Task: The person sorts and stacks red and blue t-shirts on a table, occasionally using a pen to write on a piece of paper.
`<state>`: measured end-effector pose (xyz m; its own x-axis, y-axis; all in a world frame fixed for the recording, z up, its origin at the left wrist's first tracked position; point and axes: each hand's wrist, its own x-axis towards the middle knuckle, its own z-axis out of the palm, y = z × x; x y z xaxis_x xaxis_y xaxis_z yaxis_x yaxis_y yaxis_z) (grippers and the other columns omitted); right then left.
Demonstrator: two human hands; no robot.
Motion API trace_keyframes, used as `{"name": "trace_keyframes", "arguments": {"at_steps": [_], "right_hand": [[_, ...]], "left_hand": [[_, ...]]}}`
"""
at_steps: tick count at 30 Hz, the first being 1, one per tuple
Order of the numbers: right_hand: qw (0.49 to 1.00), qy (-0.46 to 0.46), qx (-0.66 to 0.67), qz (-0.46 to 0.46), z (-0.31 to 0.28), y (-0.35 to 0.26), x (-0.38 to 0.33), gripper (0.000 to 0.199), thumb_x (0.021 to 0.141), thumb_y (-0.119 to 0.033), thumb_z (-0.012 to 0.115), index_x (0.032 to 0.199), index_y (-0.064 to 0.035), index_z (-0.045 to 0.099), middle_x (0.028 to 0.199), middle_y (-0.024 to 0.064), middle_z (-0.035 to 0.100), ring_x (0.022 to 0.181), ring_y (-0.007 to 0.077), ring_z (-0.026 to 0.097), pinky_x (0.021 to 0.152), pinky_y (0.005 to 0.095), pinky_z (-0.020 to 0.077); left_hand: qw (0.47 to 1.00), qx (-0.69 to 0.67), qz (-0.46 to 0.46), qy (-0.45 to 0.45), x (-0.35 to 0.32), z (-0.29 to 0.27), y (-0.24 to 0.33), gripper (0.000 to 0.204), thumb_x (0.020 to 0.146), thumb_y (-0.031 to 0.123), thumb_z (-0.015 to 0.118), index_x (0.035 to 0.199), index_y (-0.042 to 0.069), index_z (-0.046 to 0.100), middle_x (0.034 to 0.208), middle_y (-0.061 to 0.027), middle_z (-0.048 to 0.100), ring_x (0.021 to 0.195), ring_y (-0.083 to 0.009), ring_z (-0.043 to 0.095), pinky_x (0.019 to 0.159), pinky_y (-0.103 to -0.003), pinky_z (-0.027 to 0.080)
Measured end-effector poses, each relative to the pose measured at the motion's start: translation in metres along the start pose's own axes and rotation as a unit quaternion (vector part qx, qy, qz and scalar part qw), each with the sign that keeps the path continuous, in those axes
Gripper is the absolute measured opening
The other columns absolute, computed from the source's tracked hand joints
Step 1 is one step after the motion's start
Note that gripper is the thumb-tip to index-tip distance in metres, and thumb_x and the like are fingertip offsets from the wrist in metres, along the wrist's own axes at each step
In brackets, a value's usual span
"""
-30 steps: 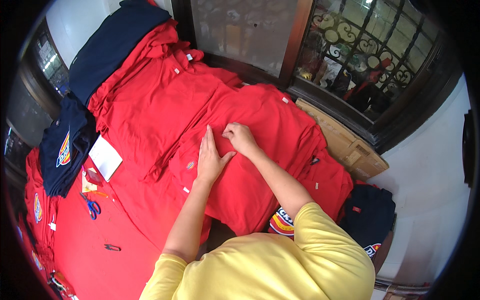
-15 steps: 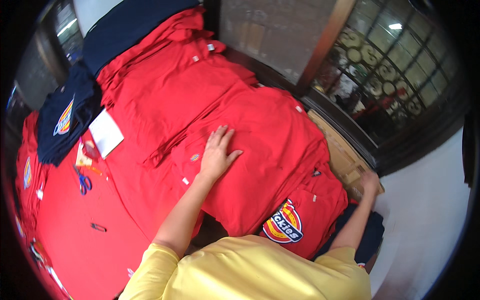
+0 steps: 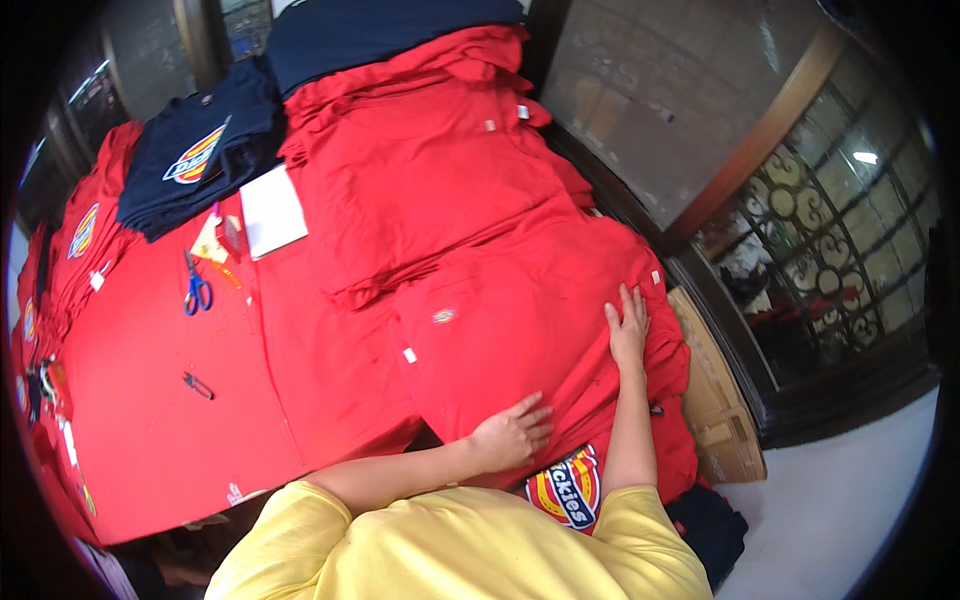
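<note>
A spread pile of red T-shirts lies before me, with a small logo and white tags on it. My left hand rests on its near edge, fingers apart and holding nothing. Farther to the right, my right hand lies flat on the same red cloth, its fingers stretched out. Between my forearms shows a red shirt with a large printed logo, partly covered by the pile and my right arm.
Blue-handled scissors, dark thread snips and a white sheet of paper lie on the left. Folded navy shirts sit beyond them. A cardboard box stands at the right, beside a dark-framed window.
My right hand has left the cardboard box and now lies on the red shirts. My left hand has slid nearer to me and to the right. The whole view has shifted.
</note>
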<state>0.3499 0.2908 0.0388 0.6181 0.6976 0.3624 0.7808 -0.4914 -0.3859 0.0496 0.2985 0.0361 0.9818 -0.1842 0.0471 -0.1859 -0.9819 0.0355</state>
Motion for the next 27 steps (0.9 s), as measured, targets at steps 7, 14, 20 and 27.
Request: {"name": "trace_keyframes", "arguments": {"at_steps": [7, 14, 20, 27], "right_hand": [[0.982, 0.182, 0.037, -0.031, -0.005, -0.069, 0.032, 0.024, 0.093, -0.019, 0.056, 0.110, -0.0063, 0.067, 0.123, 0.0130, 0.061, 0.118, 0.0307, 0.054, 0.104, 0.0399, 0.0387], [0.994, 0.024, 0.039, -0.101, 0.079, -0.179, 0.136, 0.025, 0.089, -0.012, 0.060, 0.113, -0.0044, 0.064, 0.123, 0.0217, 0.057, 0.115, 0.0398, 0.052, 0.098, 0.0466, 0.0426], [0.991, -0.072, -0.033, -0.105, 0.113, -0.128, 0.191, 0.019, 0.085, -0.013, 0.065, 0.098, 0.0000, 0.066, 0.105, 0.0219, 0.065, 0.100, 0.0383, 0.062, 0.088, 0.0480, 0.0495], [0.983, -0.059, -0.174, -0.014, 0.076, -0.168, 0.199, 0.020, 0.083, -0.014, 0.061, 0.098, -0.0031, 0.068, 0.108, 0.0178, 0.065, 0.105, 0.0342, 0.061, 0.088, 0.0479, 0.0494]], "left_hand": [[0.874, -0.036, -0.349, 0.336, -0.094, -0.059, -0.097, 0.033, 0.073, 0.006, 0.067, 0.106, 0.009, 0.066, 0.100, -0.0115, 0.064, 0.105, -0.0318, 0.058, 0.089, -0.043, 0.045], [0.710, 0.012, -0.605, 0.360, -0.156, -0.054, -0.183, 0.058, 0.067, 0.005, 0.075, 0.122, 0.015, 0.061, 0.134, -0.0181, 0.042, 0.116, -0.0398, 0.044, 0.099, -0.049, 0.044], [0.829, 0.114, -0.459, 0.298, -0.147, -0.051, -0.194, 0.039, 0.068, 0.001, 0.063, 0.104, 0.014, 0.070, 0.128, -0.0127, 0.049, 0.108, -0.0347, 0.049, 0.092, -0.040, 0.049], [0.776, -0.057, -0.603, 0.176, -0.150, -0.114, -0.170, 0.034, 0.081, 0.024, 0.070, 0.114, 0.015, 0.070, 0.130, -0.0133, 0.047, 0.113, -0.0349, 0.046, 0.099, -0.044, 0.041]]}}
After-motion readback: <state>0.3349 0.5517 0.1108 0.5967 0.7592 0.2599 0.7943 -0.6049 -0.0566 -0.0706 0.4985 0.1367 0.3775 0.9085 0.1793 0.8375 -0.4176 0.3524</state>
